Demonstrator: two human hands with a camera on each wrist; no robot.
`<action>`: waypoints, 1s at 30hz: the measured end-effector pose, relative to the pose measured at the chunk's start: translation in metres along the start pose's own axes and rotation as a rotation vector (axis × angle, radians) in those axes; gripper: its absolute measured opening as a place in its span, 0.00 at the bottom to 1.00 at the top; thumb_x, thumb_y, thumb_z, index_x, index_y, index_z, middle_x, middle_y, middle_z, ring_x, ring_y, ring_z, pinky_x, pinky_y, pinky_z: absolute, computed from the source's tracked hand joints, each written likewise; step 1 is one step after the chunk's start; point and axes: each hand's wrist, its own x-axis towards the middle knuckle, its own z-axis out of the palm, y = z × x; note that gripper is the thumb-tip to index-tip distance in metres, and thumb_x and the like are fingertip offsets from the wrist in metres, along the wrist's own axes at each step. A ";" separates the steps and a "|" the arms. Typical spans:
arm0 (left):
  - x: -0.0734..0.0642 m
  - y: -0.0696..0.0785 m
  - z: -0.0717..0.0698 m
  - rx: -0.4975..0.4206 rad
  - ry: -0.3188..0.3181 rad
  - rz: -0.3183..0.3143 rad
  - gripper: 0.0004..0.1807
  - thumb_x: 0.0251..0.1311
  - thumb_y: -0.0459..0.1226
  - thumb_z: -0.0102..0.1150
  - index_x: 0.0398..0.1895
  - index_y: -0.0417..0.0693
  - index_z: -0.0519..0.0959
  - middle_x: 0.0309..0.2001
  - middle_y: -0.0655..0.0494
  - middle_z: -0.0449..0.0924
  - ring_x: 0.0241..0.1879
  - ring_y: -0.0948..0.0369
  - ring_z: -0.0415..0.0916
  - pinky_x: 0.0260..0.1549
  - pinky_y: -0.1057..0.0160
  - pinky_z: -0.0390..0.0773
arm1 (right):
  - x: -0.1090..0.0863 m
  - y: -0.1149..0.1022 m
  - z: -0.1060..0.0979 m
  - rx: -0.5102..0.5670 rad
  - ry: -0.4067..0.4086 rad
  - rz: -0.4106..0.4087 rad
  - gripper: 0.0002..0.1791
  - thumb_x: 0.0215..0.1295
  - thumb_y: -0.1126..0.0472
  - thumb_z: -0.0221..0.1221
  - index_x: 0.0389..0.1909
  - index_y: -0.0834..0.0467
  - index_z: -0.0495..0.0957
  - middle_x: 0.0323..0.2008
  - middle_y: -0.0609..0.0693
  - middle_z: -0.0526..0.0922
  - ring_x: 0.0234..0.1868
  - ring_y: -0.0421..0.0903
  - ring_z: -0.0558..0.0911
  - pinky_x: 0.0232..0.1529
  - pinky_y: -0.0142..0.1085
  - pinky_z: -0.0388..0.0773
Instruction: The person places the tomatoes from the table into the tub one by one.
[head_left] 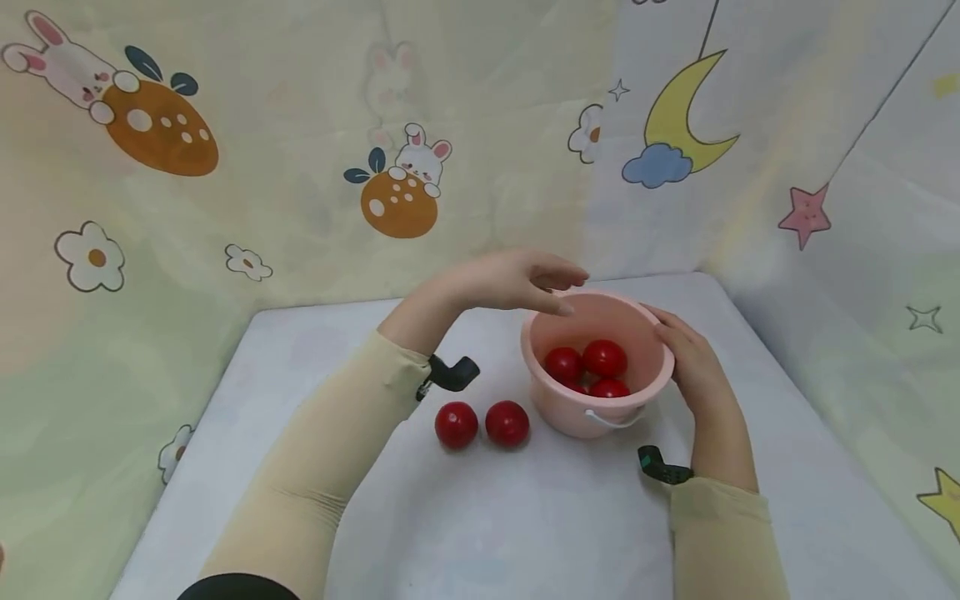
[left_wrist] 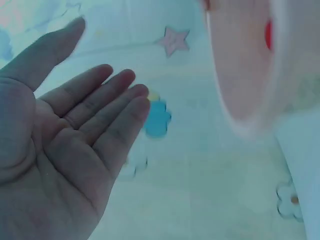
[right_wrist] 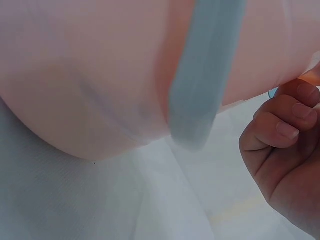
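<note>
The bucket (head_left: pixel 564 408) stands nearer the right edge of the table (head_left: pixel 495 517), with tomatoes (head_left: pixel 604 358) inside. Two loose tomatoes (head_left: pixel 507 424) lie side by side to its left.

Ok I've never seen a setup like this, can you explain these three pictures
There's no machine: these are a person's bare left hand and right hand. The wide picture comes from a camera on the head, looking forward and down; the two close ones come from wrist cameras, one per arm. On the white surface stands a pink bucket with round red things inside; two red ones lie beside it. The right hand holds the bucket near its rim; the left hovers near the opening, holding nothing.
</note>
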 end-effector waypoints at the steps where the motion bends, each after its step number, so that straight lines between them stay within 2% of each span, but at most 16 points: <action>1: -0.010 -0.007 -0.002 -0.018 0.025 -0.012 0.31 0.61 0.54 0.63 0.68 0.68 0.70 0.65 0.69 0.73 0.66 0.65 0.70 0.59 0.62 0.77 | 0.000 0.000 0.000 -0.001 0.003 0.002 0.28 0.73 0.32 0.40 0.71 0.29 0.61 0.74 0.42 0.62 0.74 0.49 0.60 0.71 0.57 0.62; 4: -0.037 -0.031 -0.004 -0.071 0.096 -0.046 0.30 0.61 0.55 0.63 0.67 0.69 0.71 0.64 0.70 0.73 0.65 0.64 0.70 0.60 0.60 0.76 | -0.001 0.002 0.000 -0.008 0.012 0.006 0.28 0.73 0.32 0.40 0.72 0.28 0.61 0.75 0.42 0.61 0.74 0.49 0.60 0.71 0.56 0.62; 7: -0.060 -0.058 0.001 -0.123 0.145 -0.097 0.31 0.60 0.56 0.64 0.68 0.70 0.71 0.64 0.71 0.73 0.65 0.64 0.71 0.61 0.59 0.75 | 0.000 0.002 0.000 -0.013 0.019 0.002 0.28 0.72 0.32 0.40 0.72 0.29 0.60 0.75 0.42 0.62 0.74 0.49 0.61 0.71 0.56 0.63; 13: -0.092 -0.111 0.033 -0.201 0.186 -0.173 0.34 0.57 0.59 0.65 0.68 0.69 0.70 0.64 0.71 0.73 0.65 0.64 0.72 0.62 0.54 0.76 | 0.002 0.002 0.003 0.010 0.009 0.015 0.28 0.72 0.32 0.41 0.71 0.28 0.61 0.75 0.41 0.61 0.74 0.49 0.60 0.71 0.55 0.63; 18: -0.110 -0.142 0.066 -0.249 0.229 -0.245 0.33 0.57 0.58 0.65 0.67 0.72 0.70 0.64 0.71 0.73 0.67 0.60 0.70 0.64 0.53 0.73 | 0.001 0.002 0.003 -0.004 0.005 0.007 0.28 0.72 0.32 0.39 0.72 0.28 0.61 0.75 0.41 0.61 0.73 0.45 0.62 0.70 0.51 0.65; 22: -0.122 -0.160 0.090 -0.306 0.235 -0.289 0.33 0.60 0.53 0.65 0.69 0.69 0.69 0.68 0.63 0.71 0.70 0.51 0.68 0.66 0.49 0.71 | 0.000 0.000 0.004 -0.002 0.004 -0.012 0.29 0.72 0.31 0.40 0.71 0.29 0.62 0.74 0.41 0.63 0.69 0.40 0.65 0.61 0.31 0.73; 25: -0.127 -0.172 0.106 -0.344 0.222 -0.298 0.36 0.58 0.54 0.66 0.71 0.66 0.68 0.70 0.57 0.69 0.70 0.49 0.67 0.67 0.47 0.69 | -0.001 0.000 0.005 0.017 0.004 -0.020 0.29 0.72 0.31 0.42 0.71 0.30 0.63 0.74 0.41 0.63 0.67 0.38 0.66 0.50 0.20 0.74; 30: -0.131 -0.183 0.128 -0.366 0.208 -0.307 0.42 0.54 0.59 0.68 0.72 0.65 0.66 0.70 0.58 0.69 0.70 0.51 0.67 0.67 0.46 0.69 | -0.002 0.000 0.006 0.026 0.008 -0.020 0.29 0.72 0.31 0.42 0.71 0.30 0.63 0.74 0.41 0.63 0.68 0.39 0.65 0.47 0.17 0.73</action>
